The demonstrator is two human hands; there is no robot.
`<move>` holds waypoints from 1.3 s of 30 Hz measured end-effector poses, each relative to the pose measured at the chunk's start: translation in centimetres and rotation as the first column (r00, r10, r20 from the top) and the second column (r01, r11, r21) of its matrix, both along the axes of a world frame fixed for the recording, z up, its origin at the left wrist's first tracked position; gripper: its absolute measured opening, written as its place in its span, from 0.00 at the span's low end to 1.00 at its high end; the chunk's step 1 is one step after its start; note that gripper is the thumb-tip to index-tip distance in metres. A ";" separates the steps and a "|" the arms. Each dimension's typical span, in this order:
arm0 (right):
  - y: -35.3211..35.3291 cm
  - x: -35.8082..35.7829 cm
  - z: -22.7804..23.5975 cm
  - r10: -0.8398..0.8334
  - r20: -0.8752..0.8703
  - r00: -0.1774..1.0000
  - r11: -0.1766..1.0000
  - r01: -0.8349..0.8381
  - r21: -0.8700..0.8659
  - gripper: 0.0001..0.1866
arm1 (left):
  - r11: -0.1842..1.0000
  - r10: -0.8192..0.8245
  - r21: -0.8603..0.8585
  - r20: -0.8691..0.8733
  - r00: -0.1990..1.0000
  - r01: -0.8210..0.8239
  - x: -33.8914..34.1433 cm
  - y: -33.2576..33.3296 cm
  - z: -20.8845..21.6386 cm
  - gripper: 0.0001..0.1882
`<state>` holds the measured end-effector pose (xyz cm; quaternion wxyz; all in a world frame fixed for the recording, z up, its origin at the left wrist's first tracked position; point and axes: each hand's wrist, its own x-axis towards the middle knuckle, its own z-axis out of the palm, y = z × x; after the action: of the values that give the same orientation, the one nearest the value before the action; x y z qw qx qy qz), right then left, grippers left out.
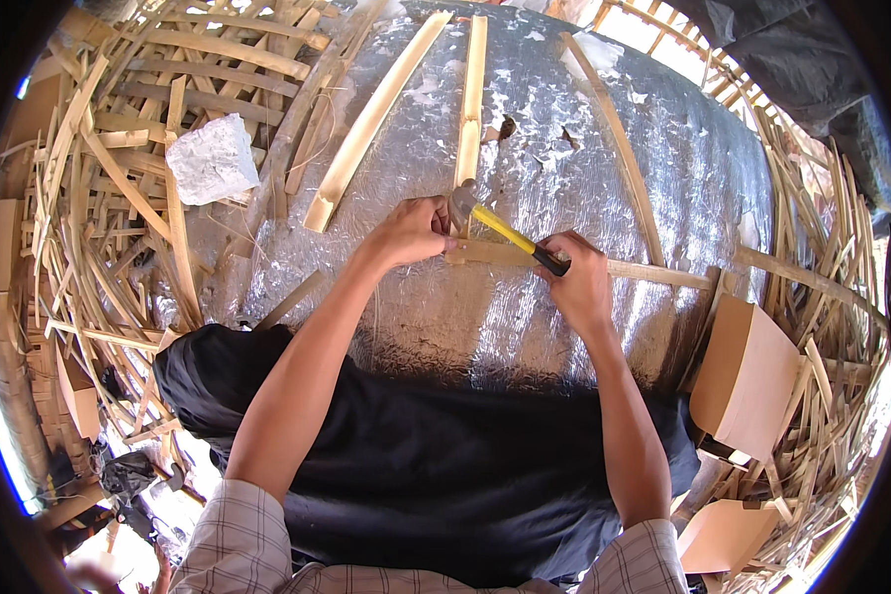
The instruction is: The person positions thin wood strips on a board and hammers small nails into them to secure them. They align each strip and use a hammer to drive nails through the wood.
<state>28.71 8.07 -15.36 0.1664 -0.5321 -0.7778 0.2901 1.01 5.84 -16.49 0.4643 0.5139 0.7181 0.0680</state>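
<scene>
My right hand (578,272) is wrapped round the black grip of a hammer (505,230) with a yellow shaft. The hammer's metal head rests beside the fingertips of my left hand (414,231). Those left fingers are pinched together where an upright bamboo strip (472,89) meets a crosswise bamboo strip (653,272); what they hold, if anything, is too small to make out. Beneath the strips lies a curved sheet of silvery foil (544,109), torn and flaking in places.
Two more bamboo strips, one slanting left (376,124) and one slanting right (619,148), lie on the foil. A white block (213,160) sits on woven slats at left. Thin split bamboo and a brown cardboard box (747,371) stand at right. Black cloth (445,465) covers my lap.
</scene>
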 end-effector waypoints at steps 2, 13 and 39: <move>0.1 0.3 -0.2 0.009 -0.011 1.000 0.999 -0.008 0.045 0.14 | 1.000 -0.008 -0.014 -0.036 0.999 0.008 0.5 0.1 0.6 0.16; 2.5 6.2 5.3 -0.303 0.300 0.905 0.929 0.351 -0.120 0.11 | 1.000 -0.024 -0.001 -0.025 0.999 0.024 0.6 -0.3 1.8 0.14; 6.9 17.6 -0.2 -0.529 0.401 0.748 0.848 0.487 0.210 0.16 | 0.999 -0.035 0.009 -0.018 0.999 0.036 0.3 -0.2 0.1 0.11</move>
<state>46.32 15.02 -15.52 0.0811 -0.7671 -0.6327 0.0684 1.34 5.65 -16.37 0.4566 0.5293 0.7127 0.0583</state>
